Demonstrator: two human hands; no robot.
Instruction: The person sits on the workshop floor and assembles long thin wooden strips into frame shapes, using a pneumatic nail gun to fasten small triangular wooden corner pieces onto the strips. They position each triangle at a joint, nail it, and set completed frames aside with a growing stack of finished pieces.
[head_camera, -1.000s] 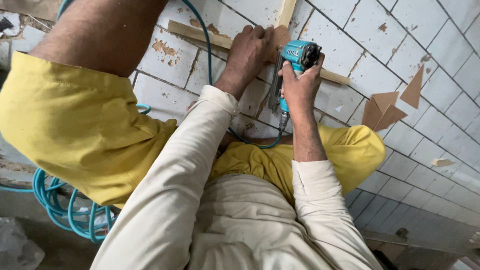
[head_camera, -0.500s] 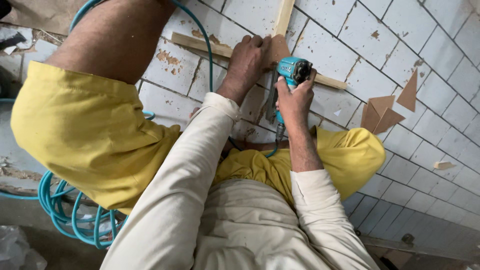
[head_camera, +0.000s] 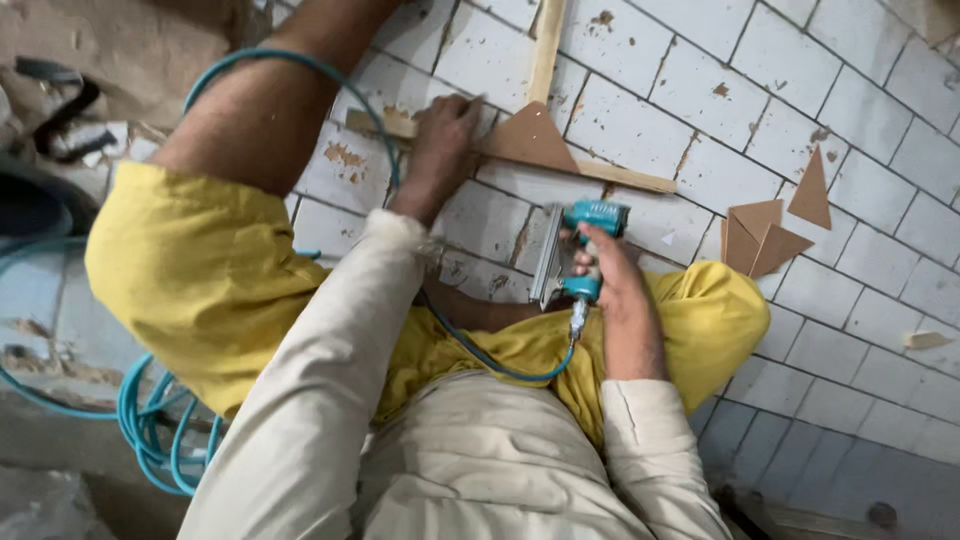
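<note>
Right hand (head_camera: 610, 285) gripping teal nail gun (head_camera: 575, 250) (w/ hose), left hand (head_camera: 445, 135) pressing wood strip (head_camera: 610, 175)

We had the left arm stretched way out front, left hand (head_camera: 445, 140) palm down with the fingers spread a bit and pressing flat. The right arm was bent and tucked in closer, right hand (head_camera: 612, 283) curled tight in a grip, wrist straight.
</note>
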